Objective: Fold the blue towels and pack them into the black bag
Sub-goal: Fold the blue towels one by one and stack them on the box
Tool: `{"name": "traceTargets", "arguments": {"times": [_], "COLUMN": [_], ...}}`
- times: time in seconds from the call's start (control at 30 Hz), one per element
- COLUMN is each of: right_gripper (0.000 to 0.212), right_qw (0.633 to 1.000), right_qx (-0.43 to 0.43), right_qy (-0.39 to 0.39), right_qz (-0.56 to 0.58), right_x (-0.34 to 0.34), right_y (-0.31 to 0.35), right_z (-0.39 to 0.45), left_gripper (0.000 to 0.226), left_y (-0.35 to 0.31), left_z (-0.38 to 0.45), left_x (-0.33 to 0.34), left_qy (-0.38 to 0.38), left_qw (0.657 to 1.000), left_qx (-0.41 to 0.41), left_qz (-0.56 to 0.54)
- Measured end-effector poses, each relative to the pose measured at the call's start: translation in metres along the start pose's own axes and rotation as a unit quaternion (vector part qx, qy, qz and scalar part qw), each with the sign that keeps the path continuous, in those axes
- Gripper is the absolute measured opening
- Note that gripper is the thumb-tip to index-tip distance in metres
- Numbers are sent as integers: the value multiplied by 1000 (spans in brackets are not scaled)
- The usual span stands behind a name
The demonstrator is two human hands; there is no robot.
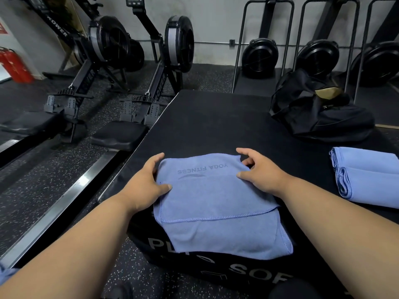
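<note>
A blue towel (pixel 216 203) printed "YOGA FITNESS" lies partly folded on the black soft plyo box (pixel 205 121), its near end hanging over the box's front edge. My left hand (pixel 146 182) grips the towel's left edge, thumb on top. My right hand (pixel 261 169) rests on the towel's far right corner, thumb on the cloth and fingers curled at the edge. Two folded blue towels (pixel 367 175) lie side by side at the right of the box. The black bag (pixel 319 111) sits open at the box's far right corner.
Two rowing machines (pixel 121 67) stand on the speckled floor to the left, their rails running toward me. Fan machines in black frames (pixel 261 55) line the back wall. A red fire extinguisher (pixel 15 65) is at far left.
</note>
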State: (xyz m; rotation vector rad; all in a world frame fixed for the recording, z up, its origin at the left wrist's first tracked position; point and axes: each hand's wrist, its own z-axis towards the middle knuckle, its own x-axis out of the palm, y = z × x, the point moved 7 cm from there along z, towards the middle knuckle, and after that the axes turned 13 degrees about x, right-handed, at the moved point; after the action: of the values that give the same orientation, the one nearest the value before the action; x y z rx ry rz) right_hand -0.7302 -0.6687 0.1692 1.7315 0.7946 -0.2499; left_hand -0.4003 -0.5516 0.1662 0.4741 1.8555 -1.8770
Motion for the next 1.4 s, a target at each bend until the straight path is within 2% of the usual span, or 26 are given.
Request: {"name": "traceTargets", "arguments": {"times": [0.13,0.23,0.37,0.43,0.5,0.6,0.67,0.73,0.8,0.9,0.97,1.07,1.17,1.27,1.33,1.4], "right_gripper": [61,61,67,70,74,81,84,88,88,80,78,74,72,68,59,55], "right_qw": [1000,998,978,965,961,968,978,990,997,998,994,989,983,983,988,992], "right_qx": [-7,-45,-127,-162,-181,-174,-143,-100,-60,-19,-15,-52,-63,-31,1,27], "right_qy": [5,-40,-130,-161,-159,-110,-46,0,28,14,-13,-71,-94,-113,-116,-106], "right_qz": [-5,27,101,133,136,142,145,96,39,62,105,120,147,144,104,70], "right_x": [-4,-30,-93,-121,-133,-117,-86,-50,-25,-20,-29,-52,-66,-69,-62,-50], "right_y": [11,43,124,153,162,134,88,35,-10,-36,-33,-9,17,23,21,13], "right_z": [-5,-11,-26,-44,-69,-108,-125,-140,-156,-175,-178,-166,-146,-108,-79,-51], "left_gripper": [83,81,84,85,82,79,71,58,51,53,55,45,42,41,44,51], "left_y": [-5,-32,-107,-142,-159,-150,-122,-90,-53,-27,-39,-72,-90,-93,-85,-63], "left_z": [1,15,47,50,35,-11,-46,-80,-106,-125,-124,-109,-79,-42,-17,6], "left_x": [-1,-20,-72,-94,-99,-74,-40,-2,23,29,19,-6,-30,-32,-25,-12], "left_qy": [-32,-110,-197,-210,-197,-128,-56,13,44,18,-13,-73,-142,-175,-180,-149], "left_qw": [999,992,967,956,958,977,990,996,997,997,994,985,983,983,983,987], "left_qx": [-12,2,74,118,137,135,98,55,4,-36,-17,18,49,51,35,9], "left_qz": [-43,-68,-142,-166,-155,-107,-82,-68,-57,-68,-106,-153,-109,-33,5,57]}}
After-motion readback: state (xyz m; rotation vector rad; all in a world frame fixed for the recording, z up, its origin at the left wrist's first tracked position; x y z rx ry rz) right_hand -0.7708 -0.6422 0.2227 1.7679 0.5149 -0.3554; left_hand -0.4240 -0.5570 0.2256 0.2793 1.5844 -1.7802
